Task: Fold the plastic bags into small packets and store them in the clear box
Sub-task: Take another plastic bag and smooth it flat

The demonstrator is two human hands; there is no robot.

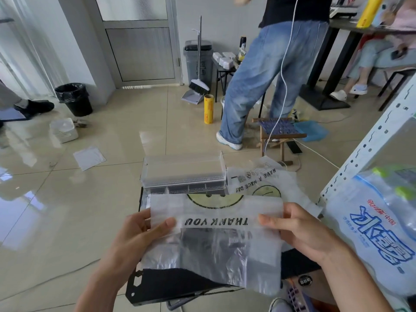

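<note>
A translucent plastic bag (213, 246) printed "THANK YOU" with a yellow smiley is partly folded and held up over a small black table (180, 287). My left hand (139, 235) pinches its left edge, thumb on top. My right hand (299, 230) grips its right edge, fingers over the front. The clear box (183, 174), with several compartments and its lid up, stands on the table just beyond the bag. Another smiley bag (261, 183) reading "HAVE A NICE DAY" lies flat to the right of the box.
A white metal shelf (369, 149) with a blue-printed bag (378, 235) stands close on the right. A person in jeans (254, 86) stands beyond, by a wooden stool (276, 134). On the tiled floor are a yellow film roll (208, 109), a black bin (74, 99), a folded white bag (89, 157) and cables.
</note>
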